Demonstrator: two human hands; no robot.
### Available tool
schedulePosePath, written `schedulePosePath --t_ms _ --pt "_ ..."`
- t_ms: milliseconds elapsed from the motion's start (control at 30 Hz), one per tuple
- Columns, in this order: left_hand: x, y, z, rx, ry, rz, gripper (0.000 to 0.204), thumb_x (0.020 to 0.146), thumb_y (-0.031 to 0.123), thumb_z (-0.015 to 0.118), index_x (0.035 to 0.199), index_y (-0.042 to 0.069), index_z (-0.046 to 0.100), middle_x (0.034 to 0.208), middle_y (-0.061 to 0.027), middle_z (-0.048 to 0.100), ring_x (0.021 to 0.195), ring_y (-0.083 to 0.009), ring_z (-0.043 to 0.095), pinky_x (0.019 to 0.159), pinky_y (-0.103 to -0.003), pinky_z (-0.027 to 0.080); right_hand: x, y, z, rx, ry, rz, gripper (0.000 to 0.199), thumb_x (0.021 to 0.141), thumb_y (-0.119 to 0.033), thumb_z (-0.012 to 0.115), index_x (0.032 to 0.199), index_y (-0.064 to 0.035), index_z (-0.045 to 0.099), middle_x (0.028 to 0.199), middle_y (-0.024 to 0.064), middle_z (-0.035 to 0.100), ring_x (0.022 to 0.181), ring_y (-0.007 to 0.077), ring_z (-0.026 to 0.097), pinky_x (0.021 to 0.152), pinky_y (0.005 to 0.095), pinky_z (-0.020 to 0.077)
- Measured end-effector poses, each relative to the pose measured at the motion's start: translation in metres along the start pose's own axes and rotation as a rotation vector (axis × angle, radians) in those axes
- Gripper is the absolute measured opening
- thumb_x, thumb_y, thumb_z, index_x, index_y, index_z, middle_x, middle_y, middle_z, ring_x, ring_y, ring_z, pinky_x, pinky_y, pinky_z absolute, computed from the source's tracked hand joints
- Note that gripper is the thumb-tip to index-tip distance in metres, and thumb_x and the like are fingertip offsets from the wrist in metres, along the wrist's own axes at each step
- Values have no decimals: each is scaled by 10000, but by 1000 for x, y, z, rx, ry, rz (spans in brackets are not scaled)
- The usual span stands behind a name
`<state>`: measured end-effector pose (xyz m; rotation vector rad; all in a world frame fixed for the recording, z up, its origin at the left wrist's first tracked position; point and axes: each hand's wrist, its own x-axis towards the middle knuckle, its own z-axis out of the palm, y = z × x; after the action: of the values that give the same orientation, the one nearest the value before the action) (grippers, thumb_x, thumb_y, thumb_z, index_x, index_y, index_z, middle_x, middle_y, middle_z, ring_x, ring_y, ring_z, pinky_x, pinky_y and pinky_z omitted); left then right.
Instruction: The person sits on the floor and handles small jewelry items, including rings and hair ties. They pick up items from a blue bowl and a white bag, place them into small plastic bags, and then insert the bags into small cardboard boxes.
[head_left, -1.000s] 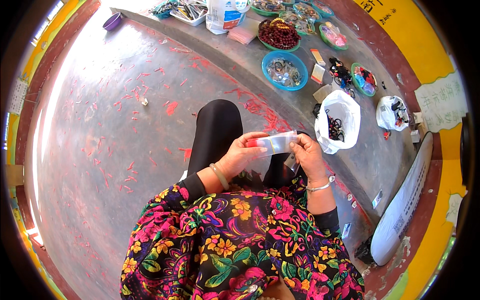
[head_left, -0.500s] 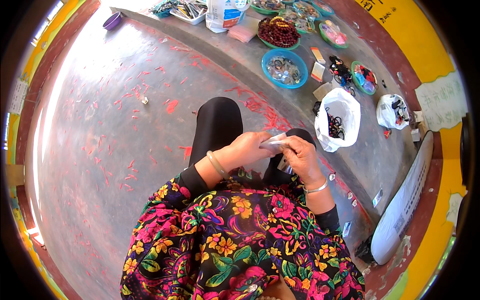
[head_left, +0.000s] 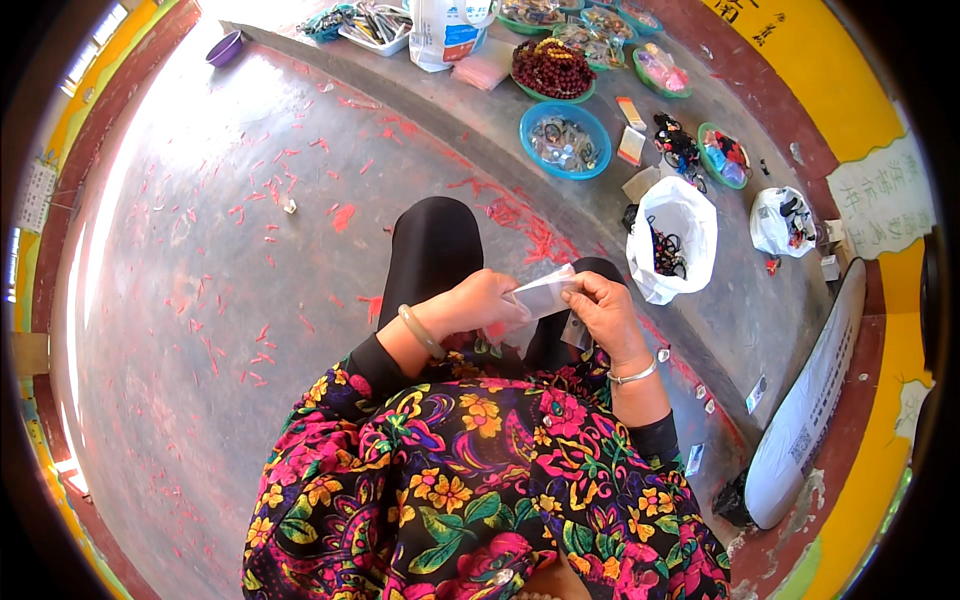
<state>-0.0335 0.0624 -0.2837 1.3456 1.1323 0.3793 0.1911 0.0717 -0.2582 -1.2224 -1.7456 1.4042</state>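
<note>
Your left hand (head_left: 478, 303) and right hand (head_left: 603, 312) both pinch a small clear plastic bag (head_left: 542, 293) over your lap; opening it likely needs a steady 2-hand grip.

A small clear packet (head_left: 541, 294) is held between the left hand (head_left: 478, 304) and right hand (head_left: 603, 312), above the knees. Right of the hands stands an open bag (head_left: 676, 238). Farther off, a bowl (head_left: 565, 140) sits on a ledge (head_left: 600, 215).
</note>
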Motion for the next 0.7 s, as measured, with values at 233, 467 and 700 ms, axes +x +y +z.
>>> schedulePosePath --t_ms 233,467,700 --pt "-3 -3 0 -81 -21 22 178 782 147 673 835 -23 661 699 -14 631 648 -59 553 625 -220 448 0 9 2 155 6 31 110 850 -44 590 944 11 606 813 -23 599 744 37 495 672 201 418" --pt "-2 -17 -1 -278 35 76 195 770 145 667 836 -38 655 686 -30 623 639 -73 556 605 -227 451 1 -2 2 270 113 47 270 829 -37 610 1083 18 537 817 28 629 682 39 523 618 184 411" --pt "-5 -8 -16 -74 15 82 137 792 71 645 881 -34 656 759 -4 628 711 -66 557 662 -221 457 2 21 -9 527 -10 281 254 788 -24 638 1026 15 558 746 15 607 435 -6 366 368 156 250"
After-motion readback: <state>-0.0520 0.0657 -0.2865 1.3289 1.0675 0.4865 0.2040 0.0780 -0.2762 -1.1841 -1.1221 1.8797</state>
